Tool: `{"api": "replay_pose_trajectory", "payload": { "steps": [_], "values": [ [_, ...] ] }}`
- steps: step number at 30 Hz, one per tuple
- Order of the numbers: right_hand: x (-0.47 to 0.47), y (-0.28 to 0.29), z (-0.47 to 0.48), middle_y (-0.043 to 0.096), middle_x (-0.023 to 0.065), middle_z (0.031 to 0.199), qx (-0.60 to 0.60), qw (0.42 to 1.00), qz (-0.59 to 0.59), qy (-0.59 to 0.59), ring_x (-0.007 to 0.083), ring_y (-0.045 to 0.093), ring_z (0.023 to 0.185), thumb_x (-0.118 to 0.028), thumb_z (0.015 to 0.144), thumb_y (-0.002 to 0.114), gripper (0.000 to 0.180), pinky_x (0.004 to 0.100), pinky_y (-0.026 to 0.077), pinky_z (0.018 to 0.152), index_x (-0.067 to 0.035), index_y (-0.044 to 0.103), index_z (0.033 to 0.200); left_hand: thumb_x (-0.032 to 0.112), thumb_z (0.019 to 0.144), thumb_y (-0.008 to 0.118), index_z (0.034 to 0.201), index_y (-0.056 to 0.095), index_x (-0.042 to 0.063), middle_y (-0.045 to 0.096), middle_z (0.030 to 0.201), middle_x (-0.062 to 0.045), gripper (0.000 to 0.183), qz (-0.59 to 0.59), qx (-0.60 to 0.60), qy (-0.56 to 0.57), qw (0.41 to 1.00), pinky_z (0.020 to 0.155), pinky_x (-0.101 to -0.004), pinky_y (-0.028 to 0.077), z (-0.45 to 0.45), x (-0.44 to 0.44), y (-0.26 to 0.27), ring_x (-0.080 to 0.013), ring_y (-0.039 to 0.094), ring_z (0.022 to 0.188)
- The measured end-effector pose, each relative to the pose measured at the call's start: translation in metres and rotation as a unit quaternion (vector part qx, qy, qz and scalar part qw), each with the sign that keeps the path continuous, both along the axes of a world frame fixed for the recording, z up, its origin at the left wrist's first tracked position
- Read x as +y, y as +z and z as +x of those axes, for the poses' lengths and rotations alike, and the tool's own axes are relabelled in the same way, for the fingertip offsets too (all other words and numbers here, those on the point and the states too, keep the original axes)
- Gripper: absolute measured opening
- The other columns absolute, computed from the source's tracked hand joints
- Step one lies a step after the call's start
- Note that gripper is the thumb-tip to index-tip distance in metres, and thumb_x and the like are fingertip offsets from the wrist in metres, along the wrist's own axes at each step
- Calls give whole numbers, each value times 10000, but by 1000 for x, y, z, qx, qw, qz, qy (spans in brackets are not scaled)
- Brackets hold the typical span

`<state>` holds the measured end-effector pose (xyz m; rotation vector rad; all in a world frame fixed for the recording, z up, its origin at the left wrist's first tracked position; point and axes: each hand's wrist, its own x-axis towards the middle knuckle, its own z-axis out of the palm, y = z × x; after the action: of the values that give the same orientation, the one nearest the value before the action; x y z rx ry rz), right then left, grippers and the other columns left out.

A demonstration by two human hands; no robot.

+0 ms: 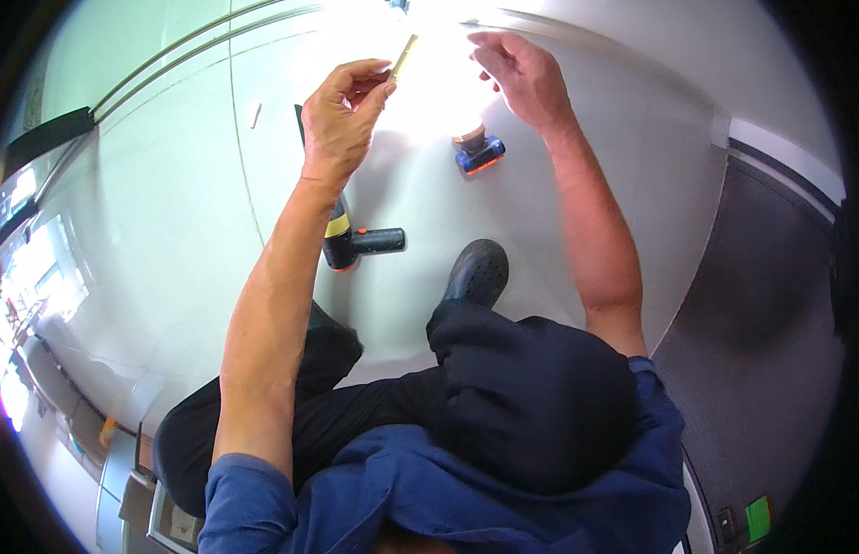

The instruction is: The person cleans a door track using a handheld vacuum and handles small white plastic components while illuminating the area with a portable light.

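Note:
My left hand (346, 114) pinches a thin pale strip (404, 57) between thumb and fingers, its far end reaching up into a strong white glare. Across the glare from it, my right hand (523, 76) is raised with fingers loosely bent and apart; nothing shows in it. The glare washes out what lies between the hands. Below my right hand, a blue and orange device with a brown round collar (476, 149) rests on the pale floor. Partly behind my left forearm lies a black cordless hand tool (377, 239) with a yellow band and an orange button.
A small white piece (254, 115) lies left of my left hand. My dark clog (476, 273) is planted on the floor between my arms. Metal rails (173, 59) run along the upper left. A dark mat (755, 277) covers the right side, with a green item (758, 518) near its lower end.

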<state>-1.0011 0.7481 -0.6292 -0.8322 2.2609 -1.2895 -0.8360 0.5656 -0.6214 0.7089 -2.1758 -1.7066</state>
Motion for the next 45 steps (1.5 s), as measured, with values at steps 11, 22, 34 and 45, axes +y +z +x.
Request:
{"api": "replay_pose_trajectory", "payload": {
  "steps": [11, 22, 34, 45],
  "values": [
    [-42, 25, -7, 705, 96, 932, -243, 959, -74, 125, 149, 659, 763, -139, 963, 617, 220, 298, 550, 705, 38, 667, 1083, 33, 896, 708, 1148, 643, -26, 706, 1032, -107, 267, 59, -17, -13, 998, 863, -278, 574, 6, 8, 7, -159, 692, 925],
    [-61, 51, -21, 688, 55, 796, -164, 960, -6, 225, 110, 634, 673, -142, 933, 663, 182, 257, 529, 631, 29, 697, 985, 54, 922, 686, 1192, 635, -23, 700, 1054, -130, 286, 121, 4, -86, 989, 876, -322, 588, 8, -16, 1, -194, 694, 961],
    [-83, 63, -29, 694, 35, 740, -211, 921, 31, 325, 85, 602, 634, -109, 895, 660, 134, 245, 498, 588, 9, 725, 891, 189, 953, 675, 1146, 688, 25, 700, 935, -61, 254, 176, -85, -166, 967, 700, -270, 507, -5, -41, 6, -141, 627, 793],
    [-91, 65, -31, 691, 26, 728, -211, 916, 18, 341, 83, 607, 609, -143, 928, 665, 168, 237, 499, 566, 7, 741, 937, 169, 946, 682, 1140, 664, 0, 679, 930, -81, 258, 352, -59, -163, 920, 670, -237, 487, -5, -43, -5, -121, 584, 741]
  ]
}}
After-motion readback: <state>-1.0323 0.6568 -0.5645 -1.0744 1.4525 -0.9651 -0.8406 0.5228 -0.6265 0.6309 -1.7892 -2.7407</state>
